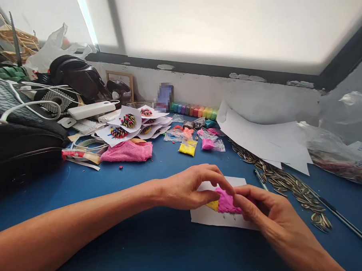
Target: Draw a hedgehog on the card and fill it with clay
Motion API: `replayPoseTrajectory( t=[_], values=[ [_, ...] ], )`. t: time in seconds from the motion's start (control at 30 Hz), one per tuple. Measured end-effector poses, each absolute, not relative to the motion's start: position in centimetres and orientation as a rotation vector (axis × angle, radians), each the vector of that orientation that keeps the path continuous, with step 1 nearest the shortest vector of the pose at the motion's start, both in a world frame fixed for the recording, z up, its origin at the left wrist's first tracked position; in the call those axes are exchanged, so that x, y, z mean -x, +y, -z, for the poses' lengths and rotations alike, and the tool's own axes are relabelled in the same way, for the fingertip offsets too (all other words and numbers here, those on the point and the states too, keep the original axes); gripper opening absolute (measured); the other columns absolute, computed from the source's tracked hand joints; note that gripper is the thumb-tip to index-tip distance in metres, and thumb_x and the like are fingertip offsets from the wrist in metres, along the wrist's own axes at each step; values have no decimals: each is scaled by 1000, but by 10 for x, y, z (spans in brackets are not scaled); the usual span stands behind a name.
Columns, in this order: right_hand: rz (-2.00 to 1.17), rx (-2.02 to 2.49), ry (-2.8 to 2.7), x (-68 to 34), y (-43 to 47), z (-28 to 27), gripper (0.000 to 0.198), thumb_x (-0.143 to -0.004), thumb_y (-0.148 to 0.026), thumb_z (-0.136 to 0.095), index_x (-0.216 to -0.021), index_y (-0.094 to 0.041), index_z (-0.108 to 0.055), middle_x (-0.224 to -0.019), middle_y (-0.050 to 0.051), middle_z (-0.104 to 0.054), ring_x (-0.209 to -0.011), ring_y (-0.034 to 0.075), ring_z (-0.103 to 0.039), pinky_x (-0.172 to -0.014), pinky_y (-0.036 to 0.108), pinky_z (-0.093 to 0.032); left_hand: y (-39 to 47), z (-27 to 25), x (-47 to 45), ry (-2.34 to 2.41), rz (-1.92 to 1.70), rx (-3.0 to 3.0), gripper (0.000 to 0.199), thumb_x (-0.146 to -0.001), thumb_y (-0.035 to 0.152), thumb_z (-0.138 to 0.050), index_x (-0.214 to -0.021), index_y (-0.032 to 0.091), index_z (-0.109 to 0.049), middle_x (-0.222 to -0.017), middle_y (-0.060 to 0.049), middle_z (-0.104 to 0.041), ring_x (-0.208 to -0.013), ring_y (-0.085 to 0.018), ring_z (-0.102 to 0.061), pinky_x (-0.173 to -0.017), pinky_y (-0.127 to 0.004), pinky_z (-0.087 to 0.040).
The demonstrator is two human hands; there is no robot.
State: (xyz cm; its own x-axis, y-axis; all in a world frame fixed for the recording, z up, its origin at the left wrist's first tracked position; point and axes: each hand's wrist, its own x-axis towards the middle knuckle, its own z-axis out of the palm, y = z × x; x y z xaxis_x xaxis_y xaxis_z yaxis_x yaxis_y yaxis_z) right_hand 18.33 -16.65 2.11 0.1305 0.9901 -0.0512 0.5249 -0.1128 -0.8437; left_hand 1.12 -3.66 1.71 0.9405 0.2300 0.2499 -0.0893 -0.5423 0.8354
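A white sheet of paper [207, 218] lies on the blue table, bearing a flat shape of magenta modelling clay [227, 202] beside a patch of yellow clay [213, 206]. Small drawn legs show below the magenta part. Over the clay arches my left hand [195, 187], its thumb and forefinger apart, the thumb tip at the magenta clay's left edge. My right hand [262, 210] rests at the sheet's right side with thumb and forefinger pinched together near my left forefinger's tip. Anything inside that pinch is hidden.
Sunflower seeds [303, 192], a pen [261, 180] and blank paper sheets [259, 136] lie right. Ahead are a yellow clay packet [187, 147] and a magenta packet [207, 144]. A pink cloth [127, 151], decorated papers [117, 132] and a black bag [22, 138] sit left.
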Motion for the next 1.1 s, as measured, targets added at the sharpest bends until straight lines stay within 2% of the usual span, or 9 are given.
replayPoseTrajectory(
  t=[0.07,0.17,0.3,0.4,0.6,0.83,1.0,1.1],
  values=[
    [-824,1762,-1483,-184,-167,-22,39,-88,-56,-51,-79,-22,-68,-66,0,-60,-57,13,-52,-50,22,-44,-36,-19,-10,78,-408,-2089,28,-86,11,-55,-112,17,-65,-108,-6,-61,-100,-14,-58,-92,-28,-44],
    [-617,1843,-1476,-192,-166,-26,41,-85,-56,-53,-65,-21,-62,-55,-3,-48,-49,10,-41,-43,21,-35,-28,-16,-11,162,-489,-2085,32,-85,12,-57,-117,17,-61,-110,-5,-64,-101,-13,-58,-91,-27,-46],
    [-323,1952,-1463,-208,-162,-33,43,-83,-60,-50,-65,-22,-61,-53,-2,-47,-46,11,-40,-40,23,-33,-13,-3,-12,468,-490,-2439,26,-85,17,-57,-110,15,-63,-104,-7,-64,-96,-16,-57,-86,-29,-45],
    [-247,2052,-1531,-218,-162,-32,42,-83,-60,-48,-70,-23,-61,-49,-4,-43,-41,11,-35,-38,25,-29,-8,5,-13,525,-461,-2497,18,-86,20,-57,-100,13,-67,-100,-9,-61,-93,-18,-56,-85,-32,-44],
    [-159,2304,-1835,-231,-162,-20,35,-85,-49,-41,-71,-25,-63,-57,1,-61,-47,16,-55,-44,27,-37,-10,7,-16,555,-431,-2549,11,-82,21,-63,-89,13,-64,-93,-7,-60,-87,-17,-53,-79,-29,-42],
    [-157,2335,-1895,-230,-161,-17,29,-84,-39,-42,-67,-25,-62,-57,1,-63,-49,17,-60,-44,27,-38,-14,2,-17,553,-368,-2567,6,-80,16,-58,-74,14,-60,-80,-3,-62,-74,-12,-52,-69,-24,-40],
    [-101,2353,-1880,-230,-161,-18,29,-84,-41,-40,-71,-26,-62,-64,1,-66,-57,19,-63,-49,29,-41,-19,1,-14,653,-374,-2563,8,-80,20,-52,-78,16,-59,-76,-2,-62,-66,-12,-51,-61,-25,-36],
    [-50,2384,-1849,-230,-162,-20,30,-83,-43,-39,-77,-26,-63,-70,2,-68,-62,21,-64,-52,32,-43,-17,0,-13,774,-411,-2554,19,-78,18,-49,-94,18,-59,-73,-1,-61,-62,-13,-49,-59,-26,-33]
  ],
)
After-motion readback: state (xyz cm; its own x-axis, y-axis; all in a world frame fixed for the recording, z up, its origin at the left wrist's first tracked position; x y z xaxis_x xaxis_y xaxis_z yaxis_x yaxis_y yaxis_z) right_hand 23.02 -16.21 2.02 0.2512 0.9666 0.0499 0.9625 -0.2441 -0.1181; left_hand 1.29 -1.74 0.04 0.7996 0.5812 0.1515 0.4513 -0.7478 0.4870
